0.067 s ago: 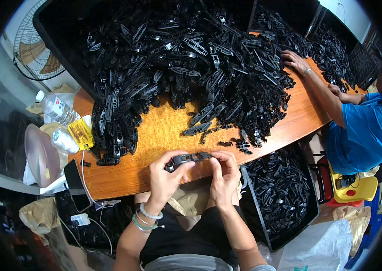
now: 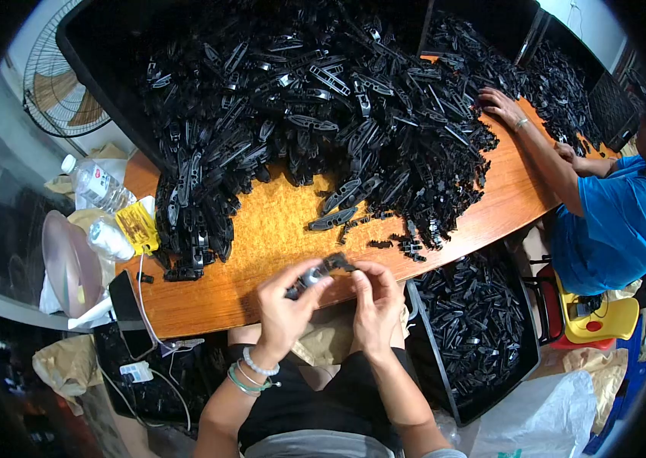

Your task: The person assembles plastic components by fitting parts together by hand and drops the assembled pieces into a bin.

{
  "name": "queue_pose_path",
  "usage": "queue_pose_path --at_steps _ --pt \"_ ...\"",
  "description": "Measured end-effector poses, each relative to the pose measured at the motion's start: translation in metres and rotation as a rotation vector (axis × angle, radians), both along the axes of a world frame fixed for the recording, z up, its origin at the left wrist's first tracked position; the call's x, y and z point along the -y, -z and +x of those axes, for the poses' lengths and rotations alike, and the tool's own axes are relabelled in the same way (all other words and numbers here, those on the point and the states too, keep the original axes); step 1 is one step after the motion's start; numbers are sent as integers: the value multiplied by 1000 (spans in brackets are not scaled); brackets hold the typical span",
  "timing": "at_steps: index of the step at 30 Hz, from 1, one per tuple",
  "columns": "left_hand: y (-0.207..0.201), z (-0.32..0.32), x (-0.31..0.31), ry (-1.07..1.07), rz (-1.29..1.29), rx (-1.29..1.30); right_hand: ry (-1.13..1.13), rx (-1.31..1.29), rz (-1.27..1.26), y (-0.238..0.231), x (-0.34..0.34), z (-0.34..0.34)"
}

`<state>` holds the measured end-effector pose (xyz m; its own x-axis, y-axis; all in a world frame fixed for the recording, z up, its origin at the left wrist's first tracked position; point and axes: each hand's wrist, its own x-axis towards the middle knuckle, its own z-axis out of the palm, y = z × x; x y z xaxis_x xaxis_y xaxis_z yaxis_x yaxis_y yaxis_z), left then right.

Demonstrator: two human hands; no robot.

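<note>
Two hands are busy just over the near edge of the desk (image 2: 277, 229). Our left hand (image 2: 285, 309) is closed around one end of a small black plastic part (image 2: 321, 273), and our right hand (image 2: 376, 301) pinches the other end with its fingertips (image 2: 360, 276). We hold the part up between both hands, a little above the wood and close to our lap. Behind it, a big heap of black parts (image 2: 315, 114) covers most of the desk, and a few loose black bits (image 2: 407, 244) lie near the front. On our left, we see a water bottle (image 2: 95, 185), a yellow tag (image 2: 138, 227) and a fan (image 2: 59, 88) farther back. On our right, a black bin (image 2: 476, 336) full of more parts sits on the floor beside our knee. Another person in a blue shirt (image 2: 613, 229) sits at the far right, with one hand (image 2: 500, 103) resting on the heap.
</note>
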<state>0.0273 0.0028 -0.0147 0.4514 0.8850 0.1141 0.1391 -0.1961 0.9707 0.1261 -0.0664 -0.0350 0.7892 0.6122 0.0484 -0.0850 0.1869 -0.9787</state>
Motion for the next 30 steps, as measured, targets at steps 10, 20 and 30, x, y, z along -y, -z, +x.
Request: queue_pose_path --at_steps 10,20,30 --pt "-2 0 10 -16 327 -20 -150 -108 109 -11 6 -8" --pt "-21 -22 3 233 -194 76 -147 521 -31 -17 13 11" --pt "-31 -22 6 190 -283 132 -298 542 58 -27 19 11"
